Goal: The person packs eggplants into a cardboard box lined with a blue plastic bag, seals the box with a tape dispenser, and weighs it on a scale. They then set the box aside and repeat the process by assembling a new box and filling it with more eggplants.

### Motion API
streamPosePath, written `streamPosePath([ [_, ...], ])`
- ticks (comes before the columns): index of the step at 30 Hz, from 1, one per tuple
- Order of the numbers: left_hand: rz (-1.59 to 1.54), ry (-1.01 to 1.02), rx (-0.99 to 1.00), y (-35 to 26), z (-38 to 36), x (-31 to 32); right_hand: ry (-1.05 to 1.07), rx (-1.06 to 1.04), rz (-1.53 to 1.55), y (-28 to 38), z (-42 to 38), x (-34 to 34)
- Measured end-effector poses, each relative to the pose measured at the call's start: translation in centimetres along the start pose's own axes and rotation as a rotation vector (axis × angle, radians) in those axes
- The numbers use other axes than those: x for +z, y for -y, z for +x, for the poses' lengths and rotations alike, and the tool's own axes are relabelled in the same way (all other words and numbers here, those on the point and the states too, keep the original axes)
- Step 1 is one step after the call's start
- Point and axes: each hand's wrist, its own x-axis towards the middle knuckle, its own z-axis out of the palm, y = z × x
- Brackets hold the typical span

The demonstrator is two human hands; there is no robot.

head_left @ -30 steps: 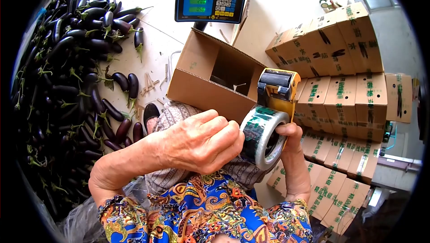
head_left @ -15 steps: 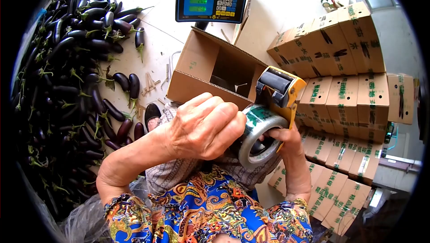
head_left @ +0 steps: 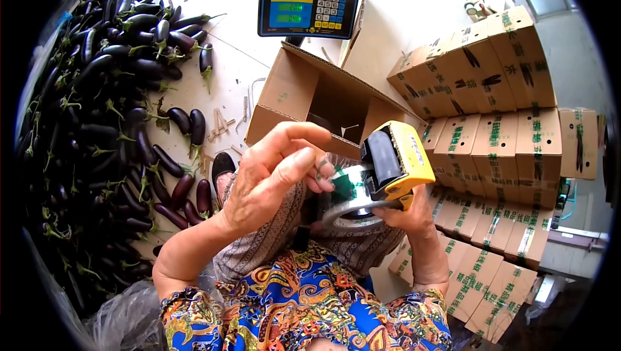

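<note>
My right hand (head_left: 414, 216) grips a yellow tape dispenser (head_left: 409, 157) with a dark roller, its fingers at the edge of the tape roll (head_left: 357, 214). The roll carries clear tape with green print. Beside it, my left hand (head_left: 272, 176) has thumb and index finger spread apart. Its other fingertips reach the green-printed side of the roll; whether they pinch any tape I cannot make out. Just beyond both hands stands an open cardboard box (head_left: 284, 95), its inside mostly in shadow.
Many eggplants (head_left: 97, 131) lie heaped on the floor at left. A scale display (head_left: 308, 9) stands behind the open box. Stacked taped cartons (head_left: 498, 147) fill the right side. Clear plastic sheeting (head_left: 126, 315) lies at lower left, and cardboard scraps (head_left: 220, 124) dot the floor.
The dispenser has tipped, so its yellow side now faces up and the roll lies flatter. My left hand has opened from a closed fist, thumb and index parting.
</note>
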Motion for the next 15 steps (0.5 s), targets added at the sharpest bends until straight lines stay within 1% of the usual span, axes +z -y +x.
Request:
streamPosePath([
  [1, 0.035, -0.034, 0.009, 0.2, 0.1, 0.0, -0.021, -0.011, 0.026, 0.5, 0.0, 0.1],
  [3, -0.094, -0.035, -0.026, 0.3, 0.1, -0.6, -0.053, 0.039, 0.150, 0.7, 0.0, 0.2],
  [4, -0.159, -0.033, -0.045, 0.3, 0.0, -0.8, -0.049, 0.001, 0.093, 0.4, -0.2, 0.1],
  [6, -0.147, -0.033, -0.078, 0.5, -0.1, -1.0, -0.043, -0.072, -0.021, -0.4, -0.6, -0.2],
  [7, -0.136, -0.030, -0.110, 0.6, -0.2, -1.0, -0.047, -0.077, 0.010, -0.3, -0.7, -0.2],
  [10, -0.113, -0.015, -0.155, 0.7, -0.4, -0.9, -0.113, 0.048, 0.321, -0.1, -1.2, 0.2],
  [11, -0.116, -0.006, -0.157, 0.7, -0.5, -0.8, -0.114, 0.044, 0.290, -0.3, -1.3, 0.2],
  [13, -0.092, 0.010, -0.158, 0.6, -0.5, -0.7, -0.113, -0.040, 0.112, -0.2, -1.5, 0.1],
  [15, -0.036, 0.025, -0.157, 0.3, -0.5, -0.6, -0.124, -0.065, 0.078, -0.2, -1.6, 0.2],
])
